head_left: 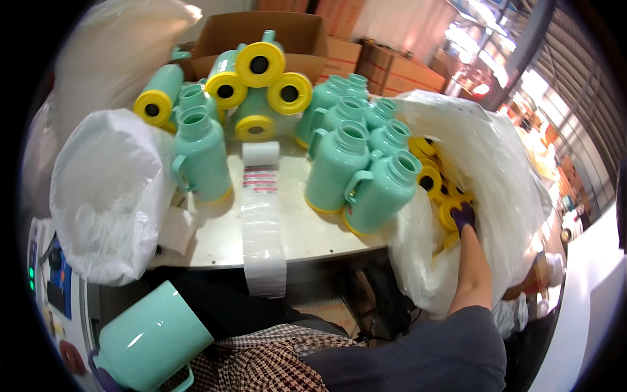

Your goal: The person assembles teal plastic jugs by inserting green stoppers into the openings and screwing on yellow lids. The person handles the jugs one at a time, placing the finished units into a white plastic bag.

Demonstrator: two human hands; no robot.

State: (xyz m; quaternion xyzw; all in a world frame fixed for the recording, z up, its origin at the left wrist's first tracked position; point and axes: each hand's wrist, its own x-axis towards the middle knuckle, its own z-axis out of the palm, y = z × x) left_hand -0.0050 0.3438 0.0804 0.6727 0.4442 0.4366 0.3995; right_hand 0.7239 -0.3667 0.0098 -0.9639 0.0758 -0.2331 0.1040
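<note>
Under a ribbed roof with bright lights, a workshop spread out behind a white table [215, 247], with an open cardboard box [222, 31] and more cartons beyond the label roll [260, 155]. Just behind that roll, several mint flasks lay piled, their yellow ends [260, 64] facing forward; to its right stood a close cluster of upright, open-necked flasks [334, 175], and to its left an upright flask [202, 160] beside a white bag [104, 202]. The roll's strip hung over the table's front edge.

Well to the right of the roll, the purple-gloved right hand [464, 215] reached into a clear plastic bag [499, 157], touching one of the yellow bases [449, 214]; I cannot tell whether its fingers had closed on it. Below and left of the roll, the purple-gloved left hand [104, 380] gripped a mint flask body [153, 334] by its lower-left end, which largely hid the fingers.

That body was smooth, glossy and cylindrical, with a looped handle. The bases were round with dark centres; the clear bag was thin and wrinkled.
</note>
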